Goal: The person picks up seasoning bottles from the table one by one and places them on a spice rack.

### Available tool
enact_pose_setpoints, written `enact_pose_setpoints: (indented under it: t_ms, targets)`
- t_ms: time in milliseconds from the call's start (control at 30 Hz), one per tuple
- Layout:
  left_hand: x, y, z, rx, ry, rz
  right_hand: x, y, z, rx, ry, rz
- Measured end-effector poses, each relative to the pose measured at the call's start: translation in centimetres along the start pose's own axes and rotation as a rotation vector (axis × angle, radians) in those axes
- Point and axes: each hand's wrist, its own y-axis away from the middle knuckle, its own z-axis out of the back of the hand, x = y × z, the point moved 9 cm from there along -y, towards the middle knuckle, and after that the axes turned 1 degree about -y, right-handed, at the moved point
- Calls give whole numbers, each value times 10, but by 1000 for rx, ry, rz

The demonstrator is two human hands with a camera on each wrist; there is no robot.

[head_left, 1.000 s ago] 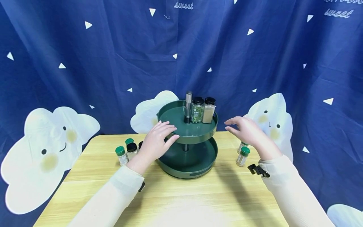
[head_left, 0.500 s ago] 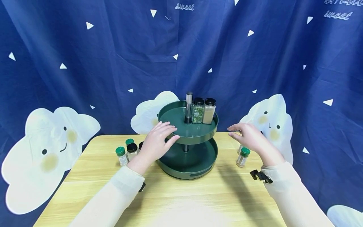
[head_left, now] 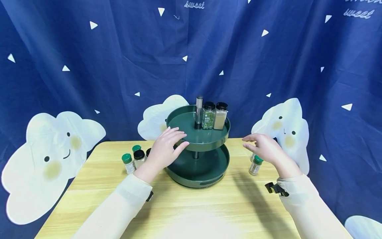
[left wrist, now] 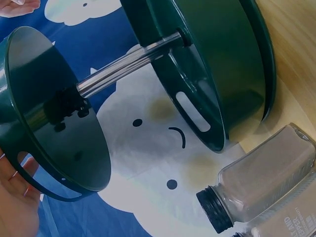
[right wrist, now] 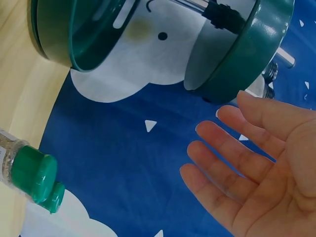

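Observation:
A dark green two-tier turntable spice rack [head_left: 194, 146] stands mid-table. On its upper tray, a jar of green herbs [head_left: 208, 119] and a jar of beige powder [head_left: 220, 119], both black-capped, stand right of the metal post [head_left: 199, 114]. My left hand [head_left: 164, 147] rests at the upper tray's left front rim, fingers relaxed; in the left wrist view, its fingers [left wrist: 30, 170] show at the rim's slot. To the right of the rack, my right hand [head_left: 262, 146] is in the air, apart from it, palm and slightly bent fingers bare in the right wrist view.
Left on the table, green-capped shakers [head_left: 129, 165] and black-capped jars [head_left: 139, 158] stand close by my left forearm. A green-capped shaker [head_left: 255, 166] stands below my right hand, another partly hidden behind it. A blue curtain [head_left: 119, 66] hangs behind the wooden table [head_left: 101, 172].
My right hand has moved to the right and a little down, away from the rack. My left hand stays at the rim, and the rack and jars stay put.

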Motion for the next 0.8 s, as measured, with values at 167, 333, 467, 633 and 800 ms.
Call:
enact_pose_setpoints:
  t_ms: [167,333,467,633,800]
  targets:
    - [0,-1,0,1,-2,-1,-3,5,1,-14,34,-11]
    - [-1,-2,0,5,-5,0,-6,11,0,-50,73,23]
    - [0,-2,-1,8,-5,3,-11,15,-4,-56,60,35]
    - [0,-1,-1,12,-5,6,-19,18,-13,-11,-14,2]
    - [0,0,0,9,-4,9,-24,21,-19,-6,-45,-9]
